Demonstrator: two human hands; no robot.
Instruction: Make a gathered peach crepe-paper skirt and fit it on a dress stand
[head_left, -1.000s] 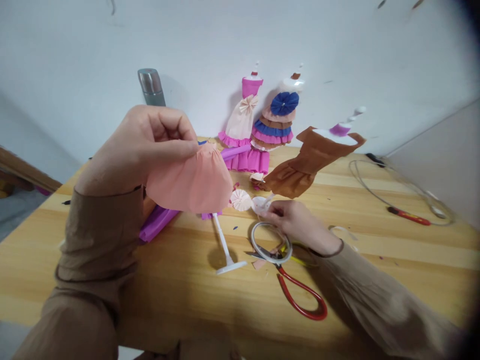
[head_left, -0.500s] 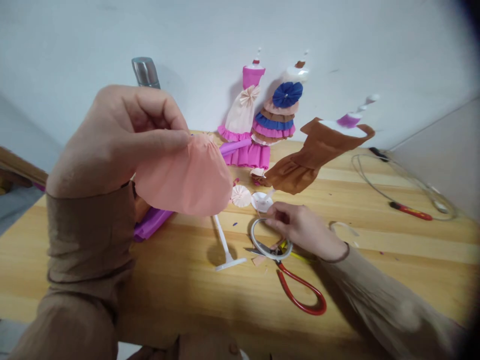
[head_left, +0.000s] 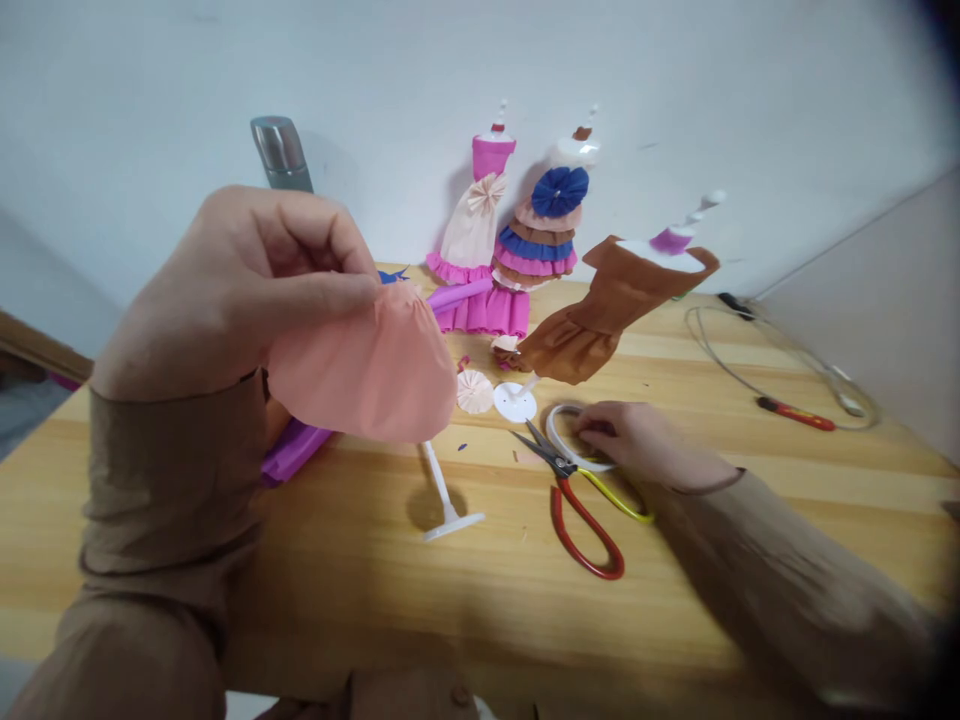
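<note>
My left hand [head_left: 247, 290] is closed, pinching the gathered top of a peach fabric piece [head_left: 367, 380] that hangs in front of a white stand [head_left: 442, 500]. Over on the right, my right hand [head_left: 637, 440] has its fingers curled at the rim of a white tape ring [head_left: 559, 435]. Just left of that hand, scissors [head_left: 592, 530] with one red and one yellow handle lie with their blades apart. Behind them a small dress form in brown fabric [head_left: 615, 300] leans on its white base [head_left: 515, 402].
Two dressed forms, one pink and cream [head_left: 469, 225], one layered with a blue rosette [head_left: 559, 192], stand by the wall. A pleated cream disc [head_left: 475, 391] and purple roll [head_left: 296, 448] lie on the table [head_left: 337, 590]. A red-handled tool with a cord [head_left: 802, 413] is right.
My right hand has moved right with the tape ring, off the scissors. More of the scissors and their yellow handle now shows. The view has shifted slightly; my left hand keeps its pinch.
</note>
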